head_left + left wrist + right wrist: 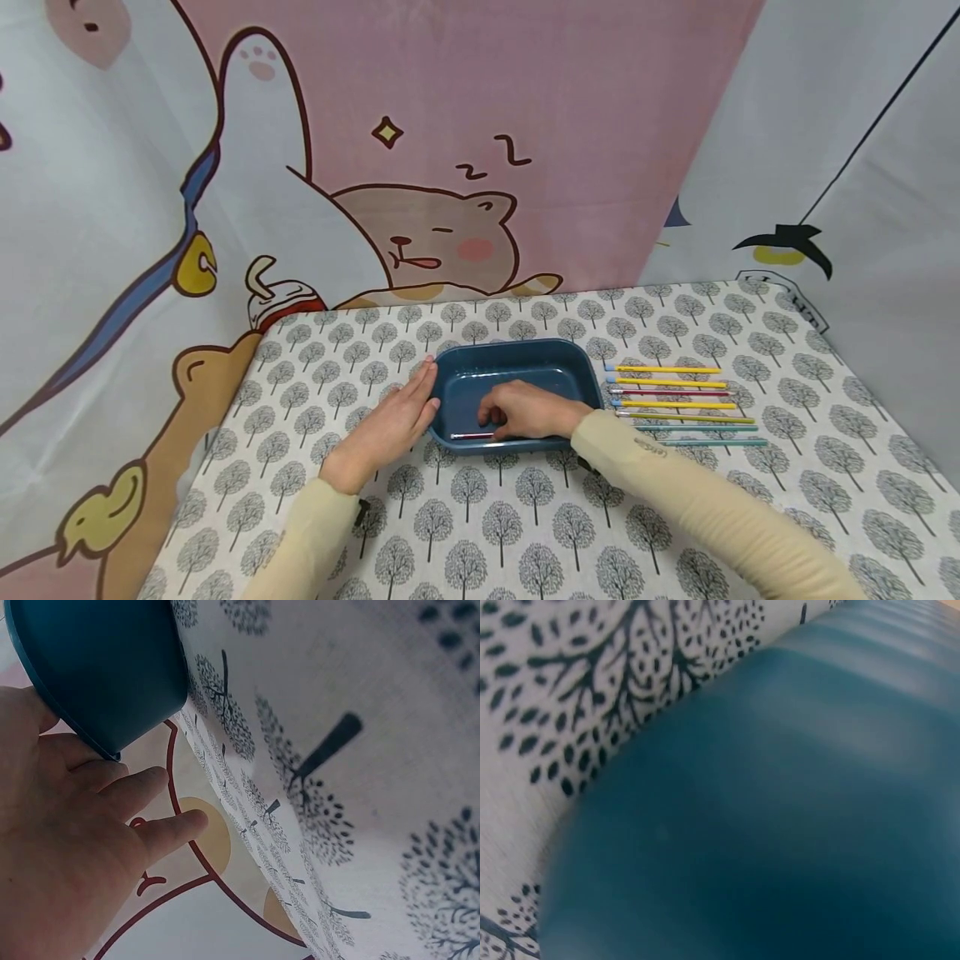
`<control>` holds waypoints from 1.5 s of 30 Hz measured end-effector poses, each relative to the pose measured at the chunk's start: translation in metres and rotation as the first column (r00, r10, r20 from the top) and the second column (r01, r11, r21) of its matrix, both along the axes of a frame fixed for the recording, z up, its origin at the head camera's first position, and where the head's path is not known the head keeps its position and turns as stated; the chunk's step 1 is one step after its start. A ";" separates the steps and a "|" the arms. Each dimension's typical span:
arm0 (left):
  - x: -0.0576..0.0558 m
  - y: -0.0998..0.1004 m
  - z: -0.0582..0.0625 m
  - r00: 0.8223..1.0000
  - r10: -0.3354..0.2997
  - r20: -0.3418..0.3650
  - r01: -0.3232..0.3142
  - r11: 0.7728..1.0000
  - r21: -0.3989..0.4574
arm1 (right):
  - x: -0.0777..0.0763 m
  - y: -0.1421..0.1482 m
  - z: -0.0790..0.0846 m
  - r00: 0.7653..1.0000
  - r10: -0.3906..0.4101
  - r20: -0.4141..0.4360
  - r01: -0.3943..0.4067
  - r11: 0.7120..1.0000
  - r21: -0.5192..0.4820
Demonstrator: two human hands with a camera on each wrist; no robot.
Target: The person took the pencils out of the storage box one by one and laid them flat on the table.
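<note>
A dark blue rectangular basin [517, 354] stands on the table. The person's left hand [393, 421] rests against its left end, fingers extended; in the left wrist view the hand [82, 817] touches the basin's rim with spread fingers. Inside the basin, near the front wall, lies a dark red pencil [471, 436] with a pale end pointing left. The right hand [532, 410] reaches in over the right front side, its curled fingers at the pencil's right part, apparently pinching it; that part is hidden. The right wrist view shows just the basin's outer wall [742, 802], blurred.
Right of the basin, several pencils lie in a row, roughly parallel: yellow pencils [667, 382], a red pencil [675, 392], an olive pencil [690, 417] and teal pencils [705, 428]. A tree-print cloth [465, 533] covers the table. Behind hangs a cartoon-printed curtain [600, 125].
</note>
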State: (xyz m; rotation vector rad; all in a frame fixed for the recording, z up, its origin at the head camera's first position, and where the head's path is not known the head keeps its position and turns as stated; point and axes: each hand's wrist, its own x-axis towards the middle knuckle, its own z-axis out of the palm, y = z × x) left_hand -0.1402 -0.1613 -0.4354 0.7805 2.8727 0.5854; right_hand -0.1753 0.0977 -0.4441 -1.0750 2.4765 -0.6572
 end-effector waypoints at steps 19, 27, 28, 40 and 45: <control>0.000 0.001 0.000 1.000 0.000 -0.001 0.000 1.000 0.021 | 0.002 0.014 0.008 0.998 -0.067 0.004 0.067 0.996 -0.065; 0.000 0.002 0.000 1.000 -0.002 0.000 0.002 1.000 0.014 | 0.004 0.026 0.033 0.991 -0.119 -0.065 0.107 0.980 -0.169; 0.000 0.002 0.001 1.000 -0.002 0.000 0.002 1.000 0.012 | 0.004 0.028 0.036 0.990 -0.124 -0.073 0.109 0.978 -0.180; 0.000 0.001 0.000 1.000 -0.011 0.002 0.010 1.000 0.017 | 0.016 0.049 0.069 0.972 -0.194 -0.134 0.146 0.941 -0.306; 0.000 0.001 0.001 1.000 -0.007 0.000 0.007 1.000 0.022 | 0.025 0.059 0.081 0.963 -0.234 -0.137 0.181 0.930 -0.319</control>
